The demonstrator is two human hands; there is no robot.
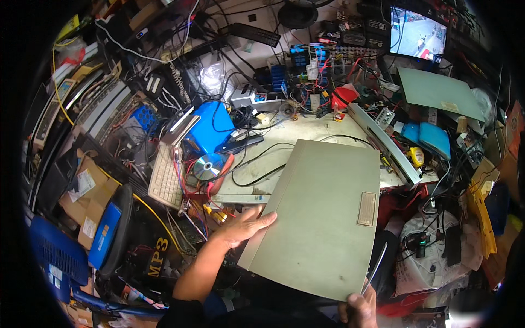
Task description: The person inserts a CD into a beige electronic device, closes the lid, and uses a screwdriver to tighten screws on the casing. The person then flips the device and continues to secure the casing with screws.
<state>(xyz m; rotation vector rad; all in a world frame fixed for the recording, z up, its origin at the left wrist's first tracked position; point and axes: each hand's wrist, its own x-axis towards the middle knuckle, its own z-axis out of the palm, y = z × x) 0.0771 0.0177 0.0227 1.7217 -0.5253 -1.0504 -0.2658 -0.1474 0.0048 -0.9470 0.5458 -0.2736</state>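
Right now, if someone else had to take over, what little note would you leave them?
Left hand: flat against the left edge of the large grey-beige flat metal cover panel.
Right hand: grip on the panel's near bottom corner.
The panel is held up, tilted, over the front of the cluttered white workbench. A shiny silver disc lies to its left.
Done: panel lifted in both hands.
Left: it is not yet set down anywhere.

Bare left hand (pixel 240 227) and forearm, dark sleeve at the elbow, bare right hand (pixel 358 309)
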